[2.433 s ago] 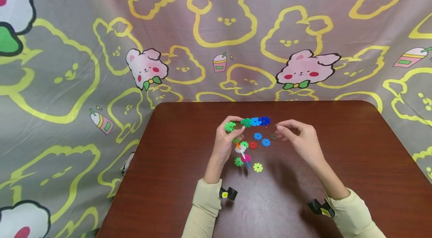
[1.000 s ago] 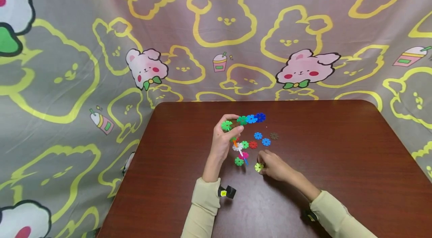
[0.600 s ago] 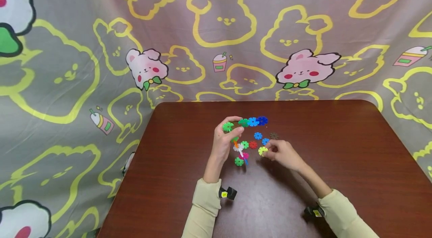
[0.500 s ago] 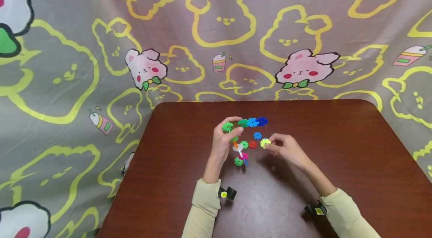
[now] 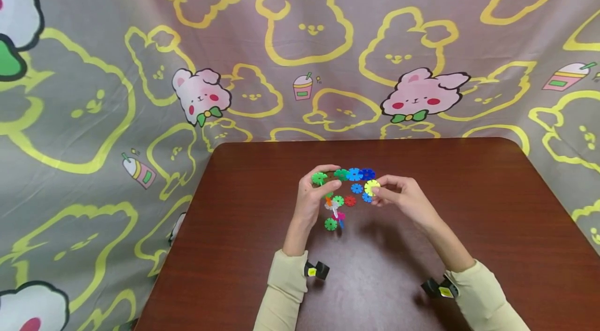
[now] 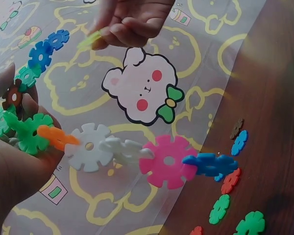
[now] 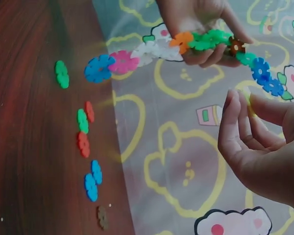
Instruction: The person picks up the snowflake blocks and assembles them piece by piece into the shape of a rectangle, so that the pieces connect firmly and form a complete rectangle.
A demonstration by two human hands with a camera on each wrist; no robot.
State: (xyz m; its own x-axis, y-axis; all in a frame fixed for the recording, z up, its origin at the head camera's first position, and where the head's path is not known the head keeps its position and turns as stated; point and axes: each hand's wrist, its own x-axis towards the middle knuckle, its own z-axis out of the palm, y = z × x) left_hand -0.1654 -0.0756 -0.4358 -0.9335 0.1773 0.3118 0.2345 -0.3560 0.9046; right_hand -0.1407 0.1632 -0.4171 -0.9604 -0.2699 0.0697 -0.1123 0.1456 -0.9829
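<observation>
My left hand [image 5: 309,199] holds a curved chain of interlocking snowflake discs by its middle, above the table. In the left wrist view the chain runs from a dark blue disc [image 6: 58,40] through brown, green, orange and white ones to a pink disc [image 6: 168,160] and a blue end disc [image 6: 213,164]. My right hand [image 5: 412,203] pinches a yellow snowflake disc [image 5: 372,187] between thumb and fingers. In the head view this disc sits just below the chain's dark blue end; the right wrist view shows a gap between them.
Loose snowflake discs lie on the brown table [image 5: 253,190] under the hands: a green disc [image 5: 330,224], a red disc [image 5: 350,200], a blue disc [image 5: 357,188] and a brown disc [image 6: 236,128] among them. A patterned cloth [image 5: 337,112] hangs behind the table.
My right hand has gone down to the table, taken hold of the yellow disc and lifted it up and away to near the chain's dark blue end. The left hand keeps its hold, barely shifting.
</observation>
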